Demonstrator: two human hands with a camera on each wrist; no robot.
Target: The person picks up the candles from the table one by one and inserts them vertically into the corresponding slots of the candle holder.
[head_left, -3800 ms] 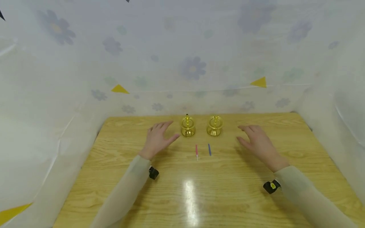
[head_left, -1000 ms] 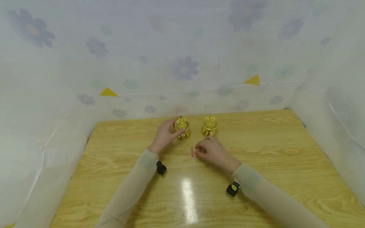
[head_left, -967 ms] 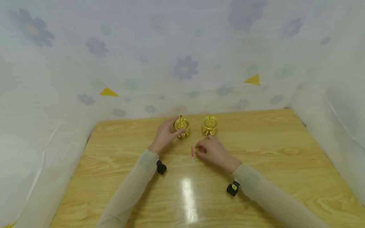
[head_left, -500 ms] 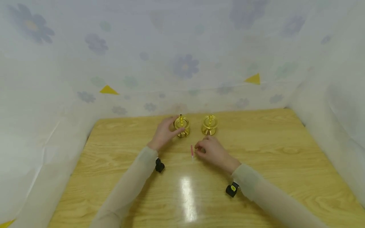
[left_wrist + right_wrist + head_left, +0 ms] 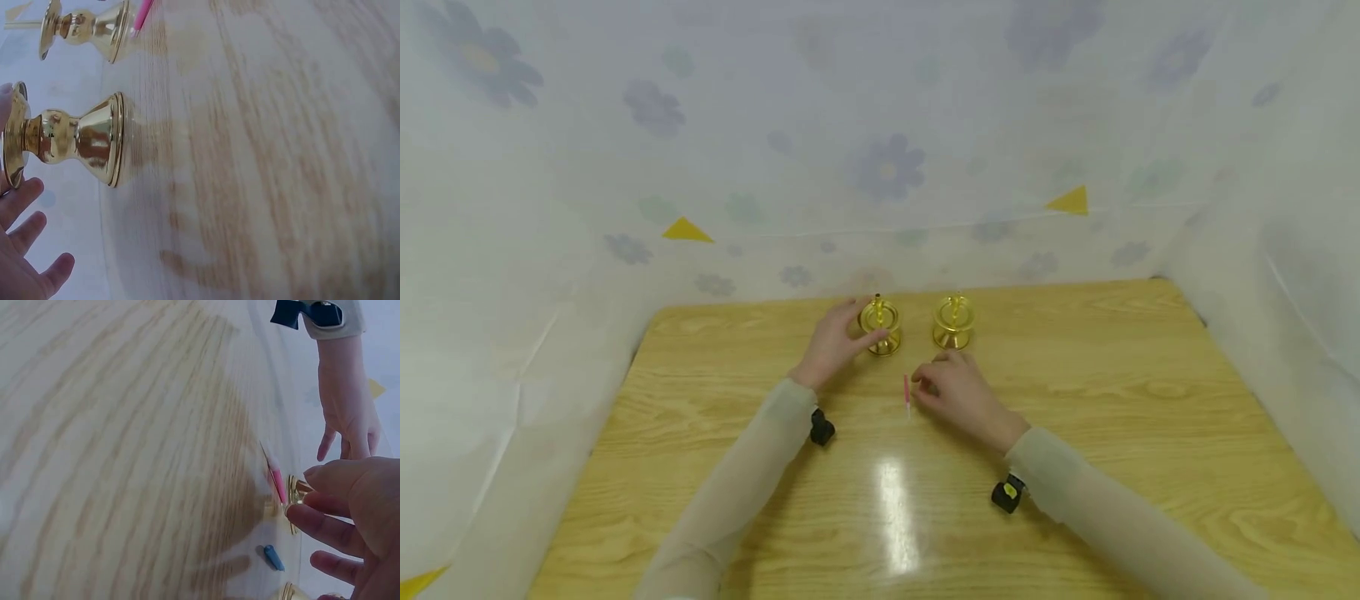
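Two gold candle holders stand at the back of the wooden table (image 5: 1075, 433). My left hand (image 5: 838, 340) cups the left holder (image 5: 880, 325) (image 5: 75, 140) with spread fingers (image 5: 25, 250), one touching its top disc. The right holder (image 5: 953, 321) (image 5: 81, 28) stands free. A thin pink candle (image 5: 907, 392) (image 5: 275, 481) lies in front of them. My right hand (image 5: 955, 387) hovers just right of it with loosely curved fingers (image 5: 331, 515). Beneath them a small blue candle (image 5: 273, 556) lies on the table, hidden in the head view.
White floral sheeting (image 5: 887, 167) walls the table in at the back and on both sides. Both forearms in pale sleeves reach in from the near edge, each with a small black camera at the wrist (image 5: 822, 428) (image 5: 1006, 493).
Since 3.8 s ago my left hand has come against the left holder and my right hand has moved left over the blue candle. Over the last second both hands barely move.
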